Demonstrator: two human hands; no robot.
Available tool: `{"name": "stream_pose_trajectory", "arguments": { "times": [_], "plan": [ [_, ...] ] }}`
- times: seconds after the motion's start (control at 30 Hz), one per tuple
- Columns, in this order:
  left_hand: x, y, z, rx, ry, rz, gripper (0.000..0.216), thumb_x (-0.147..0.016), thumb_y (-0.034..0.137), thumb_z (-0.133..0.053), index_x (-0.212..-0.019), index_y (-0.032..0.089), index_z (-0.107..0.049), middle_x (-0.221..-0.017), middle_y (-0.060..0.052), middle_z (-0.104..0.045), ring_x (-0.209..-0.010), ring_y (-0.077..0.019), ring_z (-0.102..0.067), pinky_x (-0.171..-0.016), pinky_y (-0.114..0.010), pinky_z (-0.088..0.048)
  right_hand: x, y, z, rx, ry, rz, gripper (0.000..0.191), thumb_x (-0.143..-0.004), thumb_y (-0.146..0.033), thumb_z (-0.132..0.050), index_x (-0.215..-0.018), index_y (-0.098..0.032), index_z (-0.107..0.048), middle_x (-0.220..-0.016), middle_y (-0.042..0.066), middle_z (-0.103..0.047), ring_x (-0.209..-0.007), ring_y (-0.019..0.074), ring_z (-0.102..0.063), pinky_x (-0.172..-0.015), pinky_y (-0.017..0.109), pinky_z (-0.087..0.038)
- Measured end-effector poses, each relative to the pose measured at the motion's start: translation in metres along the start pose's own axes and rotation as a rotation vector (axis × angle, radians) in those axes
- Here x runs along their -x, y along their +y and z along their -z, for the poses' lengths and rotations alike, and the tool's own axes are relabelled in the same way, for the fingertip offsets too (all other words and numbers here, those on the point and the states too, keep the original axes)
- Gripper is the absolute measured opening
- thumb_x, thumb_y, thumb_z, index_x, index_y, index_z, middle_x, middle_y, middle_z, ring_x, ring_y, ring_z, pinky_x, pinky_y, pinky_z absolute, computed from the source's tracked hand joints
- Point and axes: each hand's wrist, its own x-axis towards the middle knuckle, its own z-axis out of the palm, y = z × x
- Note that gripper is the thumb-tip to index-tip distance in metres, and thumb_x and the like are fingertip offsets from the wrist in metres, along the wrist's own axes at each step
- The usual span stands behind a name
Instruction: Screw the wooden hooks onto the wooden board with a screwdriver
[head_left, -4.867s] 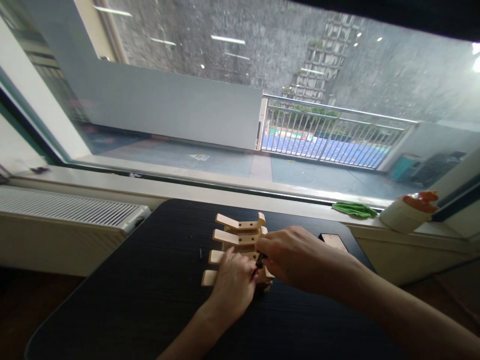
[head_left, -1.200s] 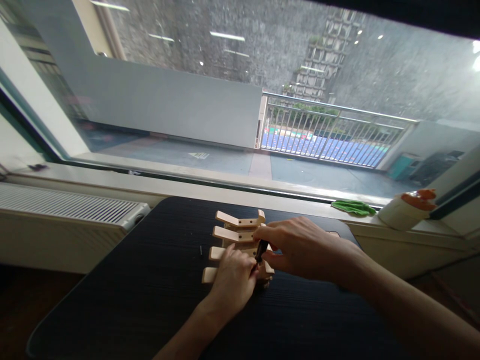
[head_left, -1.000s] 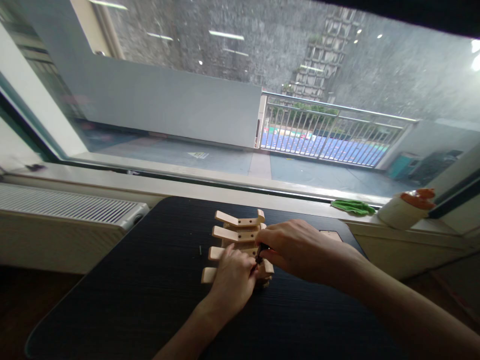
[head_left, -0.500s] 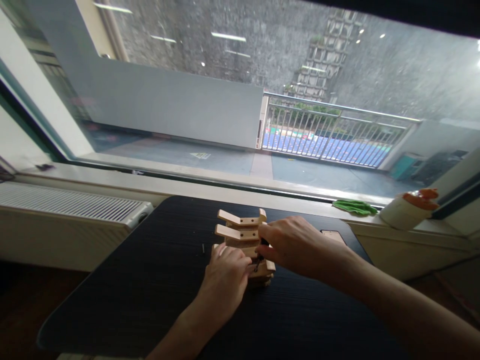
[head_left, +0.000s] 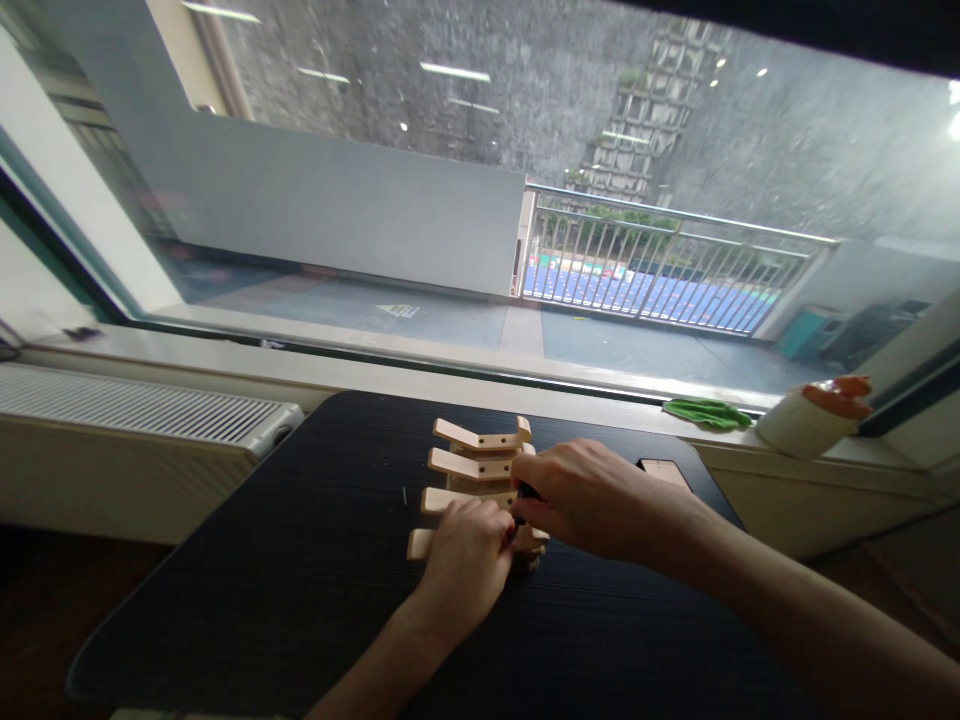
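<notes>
A light wooden rack (head_left: 453,463) stands on the dark table; several bent slats with small dark holes cross it. My right hand (head_left: 576,496) comes from the right, fingers closed around the dark handle of a screwdriver (head_left: 528,491), which points down at the near slats. Over the nearest slat, my left hand (head_left: 471,548) is closed, its fingertips pinched close to the screwdriver's lower end. Whatever lies between those fingertips is hidden. To the left of the rack, a small screw (head_left: 405,496) is on the tabletop.
The black table (head_left: 247,590) meets the window sill (head_left: 420,372). A phone (head_left: 665,474) lies at the table's right back edge. On the sill are a green cloth (head_left: 706,413) and a white bottle with an orange top (head_left: 806,420). A radiator (head_left: 142,430) is at left.
My left hand has shifted right and slightly down, baring the left ends of the two near slats; its fingertips are now at the screwdriver's tip. My right hand stays on the screwdriver.
</notes>
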Motion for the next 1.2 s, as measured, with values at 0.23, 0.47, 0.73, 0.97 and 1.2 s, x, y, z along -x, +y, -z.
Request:
{"name": "stream_pose_trajectory", "arguments": {
  "times": [0.23, 0.47, 0.73, 0.97, 1.2],
  "plan": [
    [-0.004, -0.001, -0.003, -0.016, -0.005, 0.012, 0.014, -0.079, 0.019, -0.048, -0.072, 0.019, -0.060, -0.076, -0.004, -0.061, -0.085, -0.0195, -0.054, -0.080, -0.033, -0.033, 0.002, 0.002, -0.005, -0.058, 0.044, 0.005, 0.015, -0.087, -0.027, -0.041, -0.082, -0.018, -0.052, -0.074, 0.002, -0.063, -0.062, 0.0132, -0.057, -0.049, 0.025, -0.025],
    [-0.002, 0.003, -0.002, -0.045, 0.005, 0.031, 0.013, -0.078, 0.018, -0.049, -0.072, 0.018, -0.060, -0.077, -0.003, -0.061, -0.083, -0.0197, -0.053, -0.079, -0.033, -0.033, -0.004, 0.002, -0.014, -0.017, 0.071, -0.086, 0.028, -0.088, -0.042, -0.040, -0.079, -0.018, -0.053, -0.066, 0.001, -0.062, -0.056, 0.0148, -0.057, -0.046, 0.026, -0.019],
    [-0.003, 0.002, -0.002, -0.052, -0.025, 0.018, 0.013, -0.079, 0.019, -0.049, -0.073, 0.018, -0.061, -0.078, -0.005, -0.061, -0.086, -0.0205, -0.055, -0.081, -0.034, -0.034, 0.006, 0.002, 0.001, -0.066, -0.029, 0.001, 0.013, -0.084, -0.027, -0.047, -0.091, -0.021, -0.055, -0.086, 0.002, -0.066, -0.075, 0.0176, -0.061, -0.055, 0.025, -0.031],
    [-0.003, 0.003, -0.002, -0.042, -0.032, 0.037, 0.015, -0.079, 0.018, -0.048, -0.072, 0.018, -0.061, -0.077, -0.005, -0.062, -0.085, -0.0198, -0.055, -0.083, -0.034, -0.033, 0.001, 0.005, -0.007, -0.019, -0.043, -0.053, 0.023, -0.090, -0.032, -0.037, -0.084, -0.018, -0.055, -0.077, 0.004, -0.065, -0.068, 0.0169, -0.060, -0.054, 0.024, -0.031],
    [-0.003, 0.004, 0.000, -0.035, -0.033, 0.047, 0.015, -0.079, 0.018, -0.048, -0.078, 0.018, -0.063, -0.081, -0.006, -0.063, -0.091, -0.0209, -0.055, -0.086, -0.035, -0.033, 0.003, 0.001, 0.000, -0.041, 0.022, -0.060, 0.023, -0.086, -0.036, -0.045, -0.093, -0.019, -0.058, -0.082, 0.004, -0.066, -0.070, 0.0180, -0.060, -0.053, 0.025, -0.031]
  ]
}}
